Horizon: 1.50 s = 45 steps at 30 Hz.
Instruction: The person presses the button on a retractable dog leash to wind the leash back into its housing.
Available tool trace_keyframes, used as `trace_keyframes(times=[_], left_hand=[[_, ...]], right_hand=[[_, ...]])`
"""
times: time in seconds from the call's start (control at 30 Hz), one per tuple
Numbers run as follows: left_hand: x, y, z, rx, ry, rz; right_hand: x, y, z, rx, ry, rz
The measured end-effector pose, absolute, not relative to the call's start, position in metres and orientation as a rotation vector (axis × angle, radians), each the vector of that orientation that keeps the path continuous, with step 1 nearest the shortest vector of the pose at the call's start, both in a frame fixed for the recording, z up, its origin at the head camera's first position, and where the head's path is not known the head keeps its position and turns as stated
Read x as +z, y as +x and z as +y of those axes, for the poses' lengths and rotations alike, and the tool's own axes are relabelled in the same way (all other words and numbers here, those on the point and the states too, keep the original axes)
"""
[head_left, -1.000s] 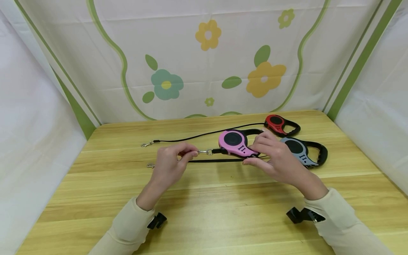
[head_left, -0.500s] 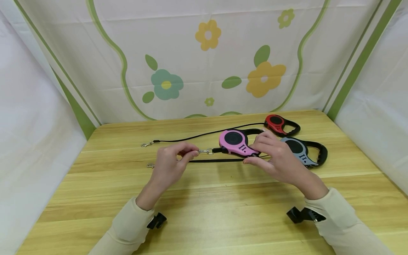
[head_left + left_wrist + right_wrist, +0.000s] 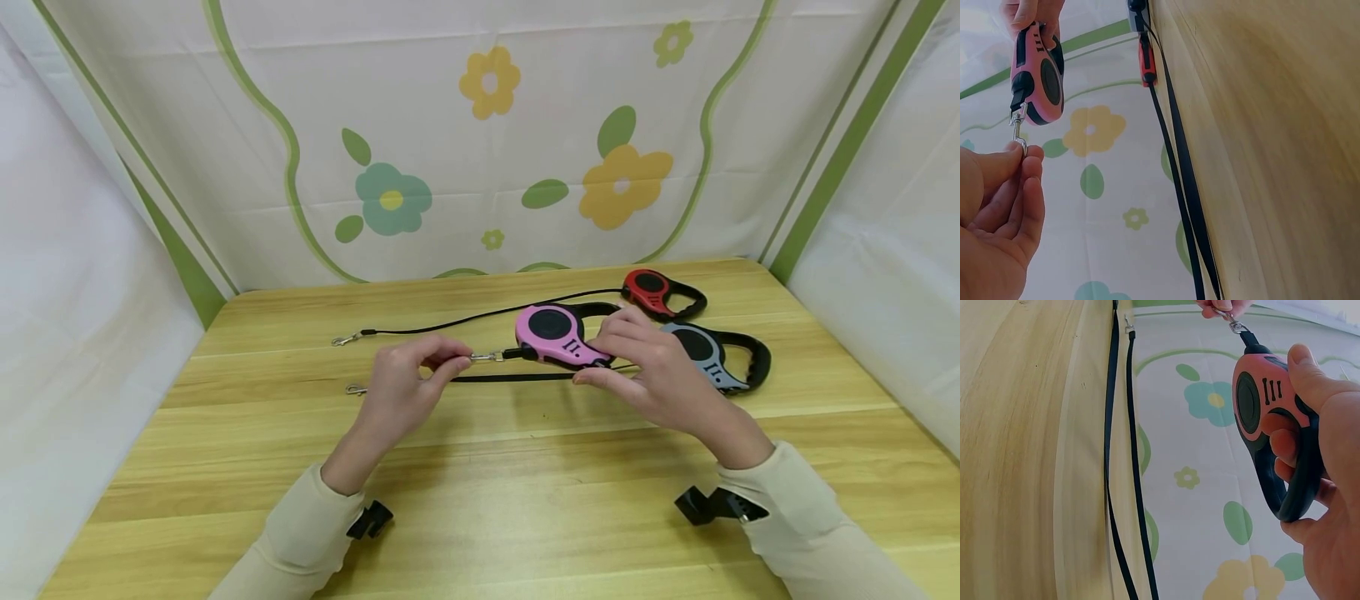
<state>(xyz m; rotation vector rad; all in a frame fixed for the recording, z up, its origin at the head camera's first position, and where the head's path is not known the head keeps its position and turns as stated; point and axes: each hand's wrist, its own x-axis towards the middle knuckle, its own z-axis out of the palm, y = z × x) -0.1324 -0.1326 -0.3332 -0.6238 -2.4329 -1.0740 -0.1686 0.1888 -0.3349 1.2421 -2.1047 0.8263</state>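
A pink retractable dog leash with a black handle is held above the table by my right hand, whose fingers curl round its body beside the handle. Between thumb and fingers, my left hand pinches the silver snap hook at the leash's front end. The short black strap joining hook and case shows in the right wrist view. Behind my right hand, a grey retractable leash lies on the table, partly hidden. Its extended black strap runs leftward behind the left hand to a silver hook.
Farther back on the wooden table lies a red retractable leash. From it a thin black strap stretches left to another snap hook. A white flowered cloth stands behind the table, with cloth sides left and right.
My left hand has shifted very slightly to the right with the hook. The pink leash stays nearly in place in my right hand, and the leashes on the table have not moved.
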Motion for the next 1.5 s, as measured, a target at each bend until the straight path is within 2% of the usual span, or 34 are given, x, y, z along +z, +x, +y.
trace_keyframes(times=[0.3,0.57,1.03,1.5], left_hand=[[-0.329,-0.131,-0.135,-1.117,-0.601,-2.487],[-0.335,-0.133,-0.129,-1.071,-0.754,-2.518],[-0.341,-0.133,-0.108,-1.094,-0.940,-2.673],[-0.342,-0.131,-0.074,-0.873,-1.125,-2.779]], right_hand=[[-0.328,-0.169,0.191,0.792,1.212,-2.085],[-0.328,-0.167,0.203,0.751,1.155,-2.092],[-0.336,-0.155,0.258,0.699,1.075,-2.220],[-0.354,-0.128,0.302,0.710,0.960,-2.284]])
